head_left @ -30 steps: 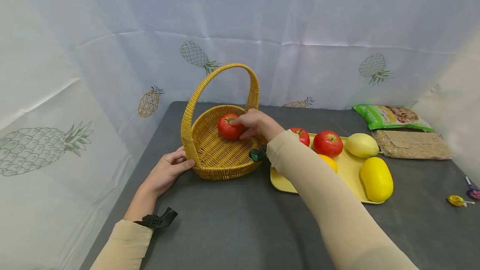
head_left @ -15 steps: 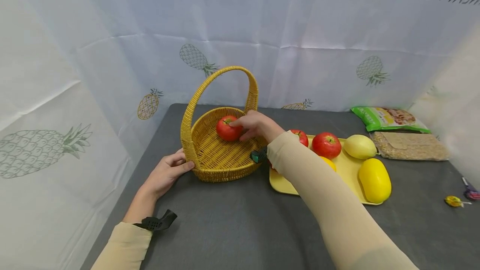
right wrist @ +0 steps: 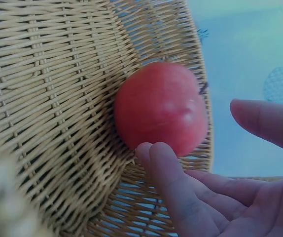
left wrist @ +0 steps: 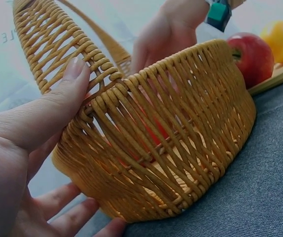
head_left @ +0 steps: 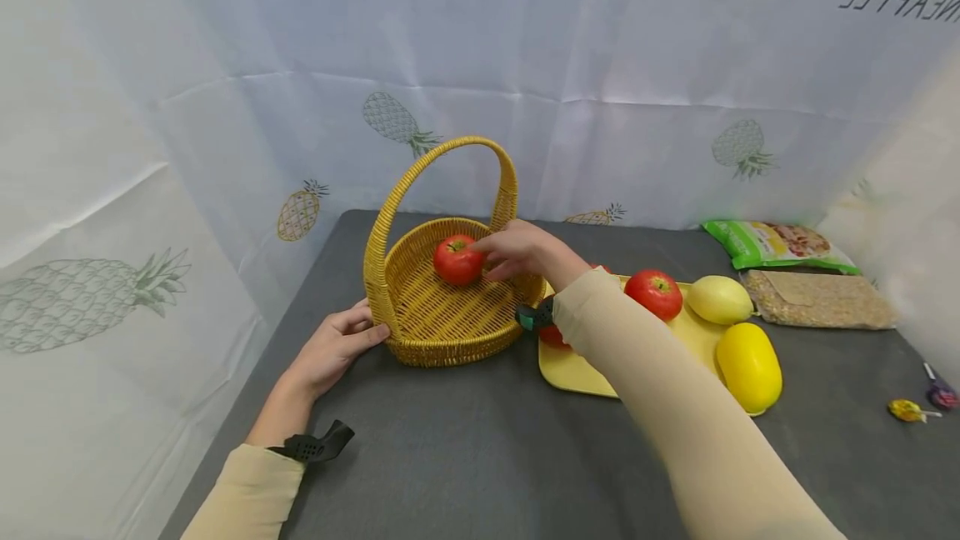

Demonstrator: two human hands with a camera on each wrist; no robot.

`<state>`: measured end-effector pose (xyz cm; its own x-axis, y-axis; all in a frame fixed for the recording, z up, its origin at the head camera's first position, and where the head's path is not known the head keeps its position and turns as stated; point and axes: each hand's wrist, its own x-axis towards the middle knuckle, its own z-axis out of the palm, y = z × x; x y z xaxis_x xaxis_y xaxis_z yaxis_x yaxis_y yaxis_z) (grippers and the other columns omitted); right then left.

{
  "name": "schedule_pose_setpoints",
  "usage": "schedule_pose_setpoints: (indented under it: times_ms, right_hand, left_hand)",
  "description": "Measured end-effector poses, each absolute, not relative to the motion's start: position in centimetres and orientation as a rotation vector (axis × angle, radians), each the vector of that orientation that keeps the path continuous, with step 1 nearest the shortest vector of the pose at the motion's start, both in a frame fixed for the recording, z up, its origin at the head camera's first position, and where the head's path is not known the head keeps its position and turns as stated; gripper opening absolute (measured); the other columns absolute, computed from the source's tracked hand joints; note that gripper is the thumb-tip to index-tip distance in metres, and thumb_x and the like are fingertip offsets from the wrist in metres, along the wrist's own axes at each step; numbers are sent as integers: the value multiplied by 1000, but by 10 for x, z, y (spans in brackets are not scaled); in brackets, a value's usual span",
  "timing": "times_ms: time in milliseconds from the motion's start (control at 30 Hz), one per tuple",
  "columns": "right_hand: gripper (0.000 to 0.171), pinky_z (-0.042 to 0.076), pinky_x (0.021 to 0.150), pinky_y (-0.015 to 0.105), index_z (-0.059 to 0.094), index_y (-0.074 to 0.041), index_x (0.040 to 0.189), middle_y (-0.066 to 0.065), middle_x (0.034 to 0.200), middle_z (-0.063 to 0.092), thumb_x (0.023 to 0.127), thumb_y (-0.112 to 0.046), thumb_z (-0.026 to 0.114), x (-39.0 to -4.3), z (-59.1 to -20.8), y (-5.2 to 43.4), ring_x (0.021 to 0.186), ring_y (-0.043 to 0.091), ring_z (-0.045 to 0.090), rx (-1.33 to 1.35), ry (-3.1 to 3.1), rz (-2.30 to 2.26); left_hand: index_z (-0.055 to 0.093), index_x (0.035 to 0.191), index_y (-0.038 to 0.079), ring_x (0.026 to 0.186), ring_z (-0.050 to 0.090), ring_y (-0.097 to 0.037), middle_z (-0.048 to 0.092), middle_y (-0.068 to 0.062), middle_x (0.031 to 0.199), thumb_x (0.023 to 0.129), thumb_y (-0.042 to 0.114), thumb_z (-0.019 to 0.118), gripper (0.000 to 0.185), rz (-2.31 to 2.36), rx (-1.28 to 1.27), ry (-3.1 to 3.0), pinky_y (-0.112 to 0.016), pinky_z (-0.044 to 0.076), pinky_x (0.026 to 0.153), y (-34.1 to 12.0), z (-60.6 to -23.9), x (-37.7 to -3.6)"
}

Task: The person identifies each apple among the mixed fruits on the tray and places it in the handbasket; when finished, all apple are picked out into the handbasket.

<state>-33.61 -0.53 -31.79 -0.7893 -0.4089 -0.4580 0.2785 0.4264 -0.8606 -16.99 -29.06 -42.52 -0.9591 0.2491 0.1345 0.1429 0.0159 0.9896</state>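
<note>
In the head view, a golden wicker basket [head_left: 442, 351] with a tall arched handle stands on the dark table. My left hand [head_left: 330, 352] grips its left side; the left wrist view shows the thumb pressed at the handle's base and the fingers [left wrist: 77, 215] spread along the lower wall. A red apple [head_left: 457, 261] lies inside against the far wall. Over the basket's right rim reaches my right hand [head_left: 525, 248]. From the right wrist view, its thumb stands apart from the apple [right wrist: 161, 108], while the fingertips are right at the fruit's near side.
Right of the basket a yellow tray [head_left: 577, 377] bears red apples [head_left: 654, 294], a lemon [head_left: 720, 300] and a yellow mango-shaped fruit [head_left: 750, 369], partly hidden by my right forearm. Farther right lie a green packet [head_left: 780, 246], a bag of grains [head_left: 821, 298] and two lollipops [head_left: 907, 411].
My right hand has let go of the apple and drawn slightly to the right, its thumb coming away. The apple stays in the basket, and my left hand keeps its grip.
</note>
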Motion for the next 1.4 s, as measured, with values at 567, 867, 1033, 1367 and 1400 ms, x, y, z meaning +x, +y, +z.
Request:
schedule_pose_setpoints:
  times_ms: [567,867,1033,1367,1400]
  right_hand:
    - [59,51,100,46,45,4,150,20,148,51,103,-26,65,-309,-296,40,125,37,61,-279,2039,-1357]
    - [61,54,96,45,43,4,151,17,153,46,103,-26,66,-287,-297,67,119,33,65,-327,2040,-1373]
    - [53,55,94,45,49,2,146,20,150,49,103,-25,66,-277,-298,82,117,35,66,-344,2059,-1398]
    - [58,53,97,49,47,0,148,24,144,52,102,-31,66,-260,-296,119,114,36,66,-408,2168,-1418]
    - [57,52,98,50,46,0,147,25,143,52,102,-30,66,-258,-296,121,115,36,65,-413,2175,-1426]
  left_hand:
    - [60,126,-18,154,13,-33,25,-24,164,102,9,65,37,2107,411,2190,-20,42,105,-284,-426,-170]
    - [63,124,-16,153,16,-35,31,-24,161,102,10,66,35,2067,381,2273,-19,42,103,-287,-424,-167]
    - [66,120,-14,154,16,-35,32,-20,162,101,10,67,30,2048,362,2313,-17,41,103,-289,-423,-168]
    - [64,123,-14,154,13,-35,29,-20,163,103,12,65,33,2043,360,2292,-16,40,103,-290,-425,-168]
    - [63,123,-15,154,12,-35,28,-21,163,103,12,65,34,2044,369,2289,-16,40,103,-290,-426,-168]
